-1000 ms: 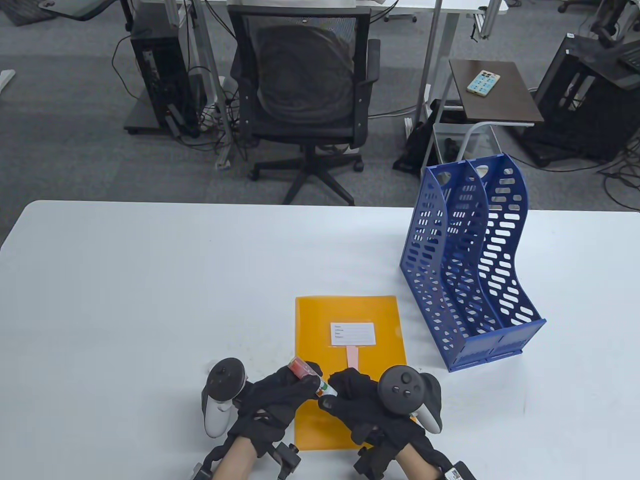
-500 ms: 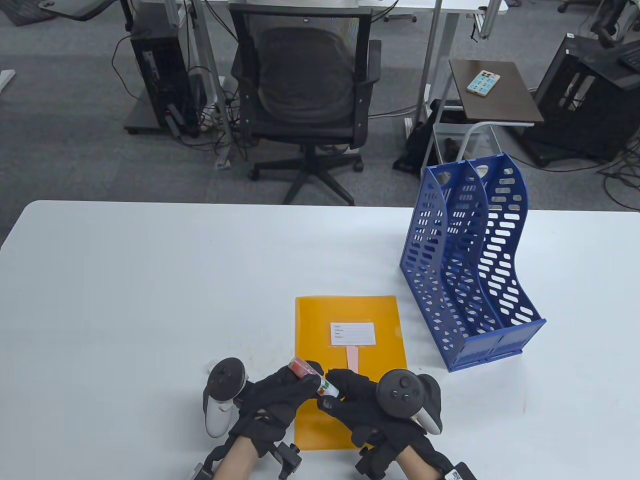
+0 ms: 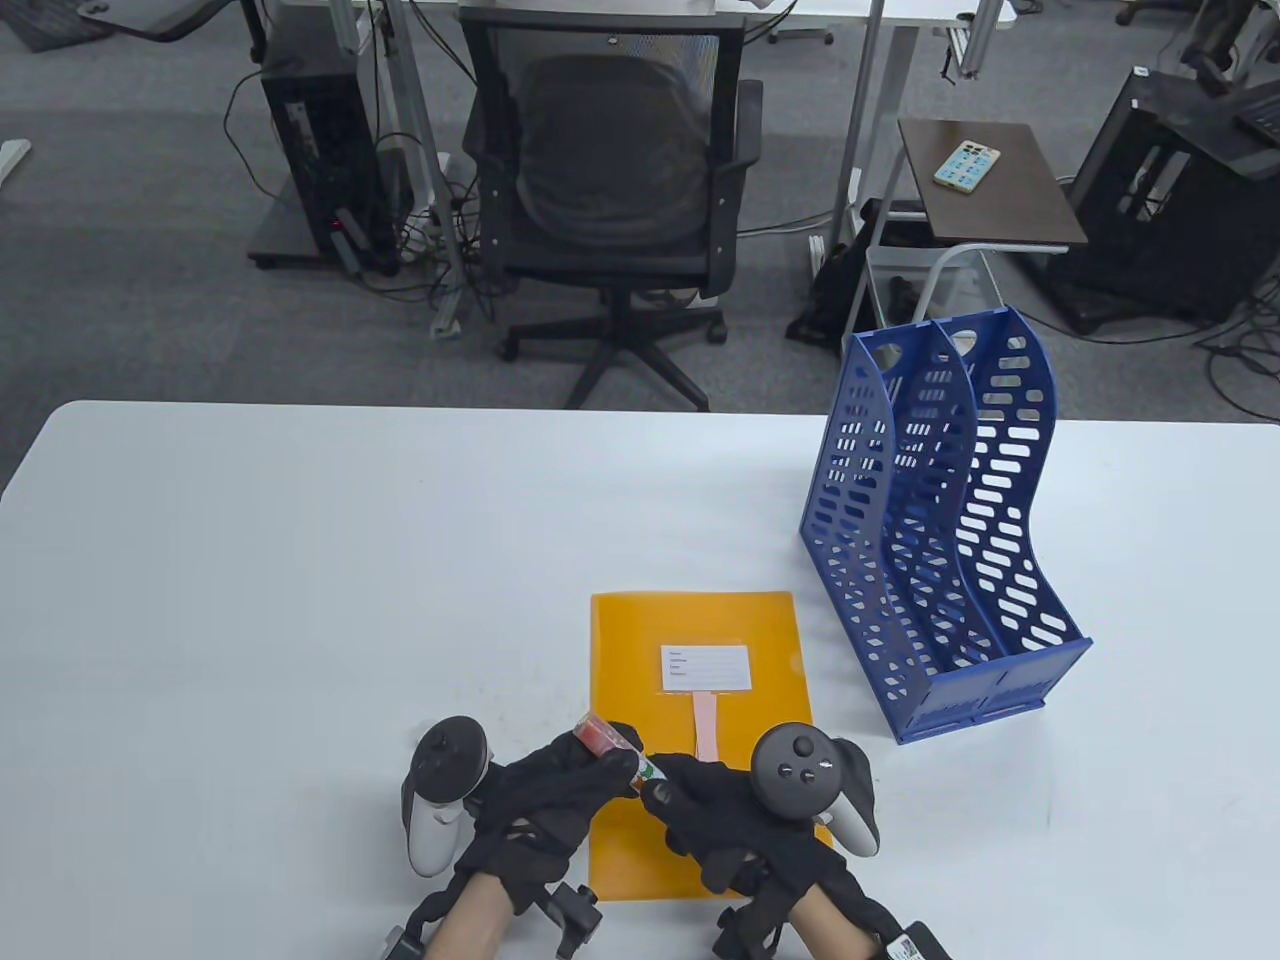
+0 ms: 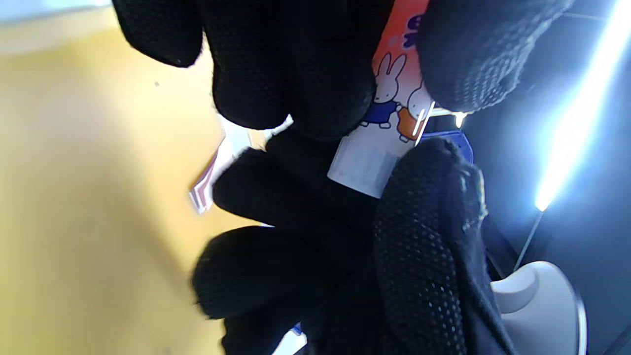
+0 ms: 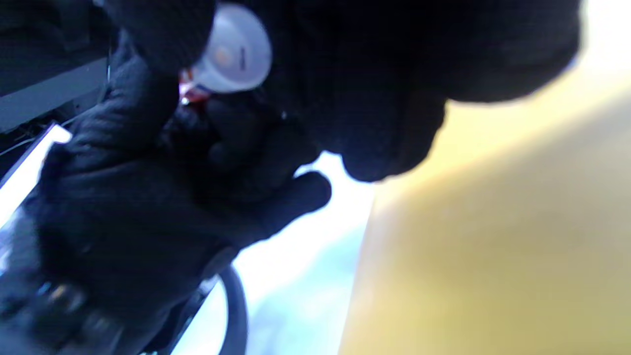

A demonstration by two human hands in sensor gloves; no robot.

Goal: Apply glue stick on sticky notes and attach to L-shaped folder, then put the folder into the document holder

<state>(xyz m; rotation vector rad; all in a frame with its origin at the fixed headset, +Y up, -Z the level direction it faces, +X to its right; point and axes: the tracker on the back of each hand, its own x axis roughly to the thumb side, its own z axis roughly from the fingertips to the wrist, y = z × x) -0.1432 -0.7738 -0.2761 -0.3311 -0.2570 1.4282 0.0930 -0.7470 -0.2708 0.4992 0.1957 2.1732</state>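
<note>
An orange L-shaped folder point(image 3: 700, 630) lies flat near the table's front edge, with a white label point(image 3: 706, 668) and a pink sticky note point(image 3: 706, 725) below it. My left hand point(image 3: 590, 775) grips a glue stick point(image 3: 612, 746) with a red cap, held slanted over the folder's left edge. My right hand point(image 3: 672, 790) pinches the stick's lower white end point(image 5: 231, 54). In the left wrist view the stick's cartoon-rabbit label point(image 4: 389, 113) shows between my fingers. The blue document holder point(image 3: 940, 530) stands upright to the right of the folder.
A black office chair point(image 3: 610, 190) sits beyond the table's far edge. A small side table point(image 3: 985, 185) with a phone stands on the floor at the back right. White table surface point(image 3: 300, 560) stretches left of the folder.
My right hand has drawn slightly back and left along the stick's lower end, uncovering more of the pink sticky note. The left hand and glue stick have hardly moved.
</note>
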